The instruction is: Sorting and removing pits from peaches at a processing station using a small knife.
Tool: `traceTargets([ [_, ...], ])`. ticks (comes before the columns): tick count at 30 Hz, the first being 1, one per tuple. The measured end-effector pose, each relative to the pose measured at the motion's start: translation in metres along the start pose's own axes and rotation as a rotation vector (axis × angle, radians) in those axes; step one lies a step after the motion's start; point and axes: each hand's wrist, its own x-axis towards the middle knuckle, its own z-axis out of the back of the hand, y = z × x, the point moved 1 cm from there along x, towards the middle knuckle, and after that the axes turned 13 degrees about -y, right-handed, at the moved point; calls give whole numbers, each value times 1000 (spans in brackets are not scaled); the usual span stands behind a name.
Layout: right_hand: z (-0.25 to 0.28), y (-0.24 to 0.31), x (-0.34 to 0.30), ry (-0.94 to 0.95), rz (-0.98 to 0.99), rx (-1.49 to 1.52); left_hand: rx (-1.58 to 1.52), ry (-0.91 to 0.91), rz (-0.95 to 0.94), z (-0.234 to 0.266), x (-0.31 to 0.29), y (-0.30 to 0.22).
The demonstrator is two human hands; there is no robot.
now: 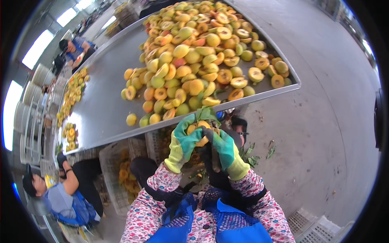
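Note:
In front of my chest, just off the near edge of the metal table, my left hand and my right hand meet, both in green and yellow gloves. My left fingers are closed round a yellow peach. From the other side, my right fingers and thumb press on the same fruit; whether they also hold a small tool I cannot tell. Green leaves stick up just beyond my fingers. On the table lies a large heap of peaches, some whole and some halved with pits showing.
A white crate with peach halves stands under the table at my left. Two other people are along the table's left side. Smaller peach piles lie there. Leaves litter the floor; white crates stand lower right.

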Motion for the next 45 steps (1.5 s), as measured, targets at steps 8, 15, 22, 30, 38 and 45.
traceTargets([
  [8,-56,-68,-24,76,-49,-81,97,-349,-89,63,-59,0],
  [15,-61,-107,-34,21,-151,-69,302,-404,-291,99,-80,25],
  [22,-51,-128,-14,194,-239,-15,-153,-372,90,96,-71,28],
  [30,-48,-76,-6,-33,-119,34,3,-304,-182,82,-77,-19],
  [38,-44,-69,2,4,148,-41,948,-91,-199,131,-35,-15],
  [45,-53,-61,6,153,-165,-337,-337,-201,418,102,-43,38],
])
